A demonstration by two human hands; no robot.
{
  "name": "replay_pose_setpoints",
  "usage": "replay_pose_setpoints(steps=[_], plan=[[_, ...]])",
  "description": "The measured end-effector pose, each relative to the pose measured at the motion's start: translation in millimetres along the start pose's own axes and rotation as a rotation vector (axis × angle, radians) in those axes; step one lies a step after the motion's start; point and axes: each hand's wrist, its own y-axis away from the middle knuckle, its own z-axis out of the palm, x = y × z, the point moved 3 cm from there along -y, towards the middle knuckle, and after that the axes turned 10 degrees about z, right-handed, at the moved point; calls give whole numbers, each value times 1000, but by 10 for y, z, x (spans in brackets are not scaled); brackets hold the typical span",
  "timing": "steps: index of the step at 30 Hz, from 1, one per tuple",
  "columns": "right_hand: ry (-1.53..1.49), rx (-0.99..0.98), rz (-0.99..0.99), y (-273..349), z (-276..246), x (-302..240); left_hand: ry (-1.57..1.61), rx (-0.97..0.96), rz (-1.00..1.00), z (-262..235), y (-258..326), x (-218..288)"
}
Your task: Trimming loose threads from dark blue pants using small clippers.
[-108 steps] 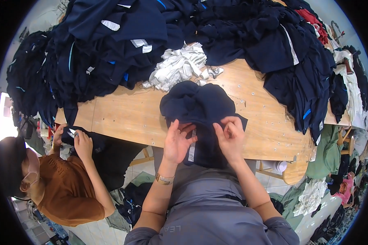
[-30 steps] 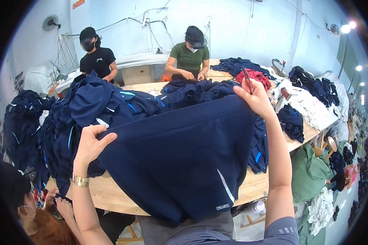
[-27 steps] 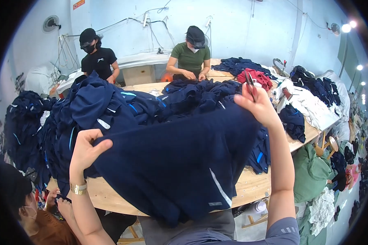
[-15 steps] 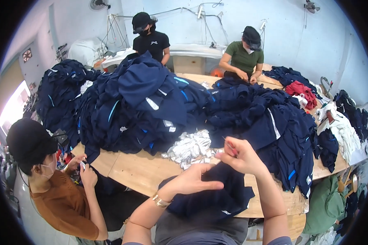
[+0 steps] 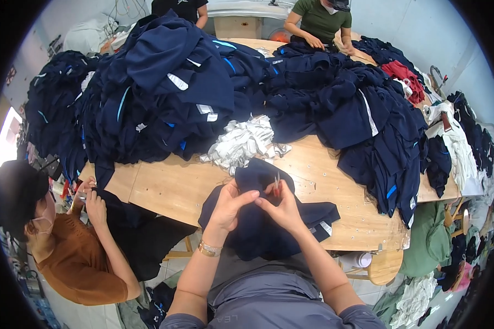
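Note:
A navy garment lies bunched at the table's near edge and hangs over my lap. My left hand is closed on its raised upper part, thumb pointing inward. Beside it, my right hand also touches the cloth, and the two thumbs nearly meet. In the right fingers are small thread snips with red on the handle, their pointed metal tip sticking up. The cloth between my fingers is partly hidden by the hands. Just beyond the garment sits a heap of white fabric scraps.
Big piles of navy garments cover the far left and right of the wooden table. At the left, a co-worker in a brown top handles dark cloth. Two people work across the table. Red cloth lies far right, near white garments.
Both hands have come together on the garment and raised part of it; before, they were apart above it, the left one open. The view has tilted down.

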Motion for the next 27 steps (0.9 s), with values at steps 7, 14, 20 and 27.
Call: replay_pose_setpoints(steps=[7,14,20,27], plan=[[-49,2,171,69,-118,214,-127,42,134,-1,77,-96],[419,-36,-56,85,-238,-216,-204,32,146,50,60,-54],[625,-24,-198,116,-237,-275,-236,33,150,63,60,-22],[752,-35,-261,126,-256,-335,-268,14,159,71,78,-54]])
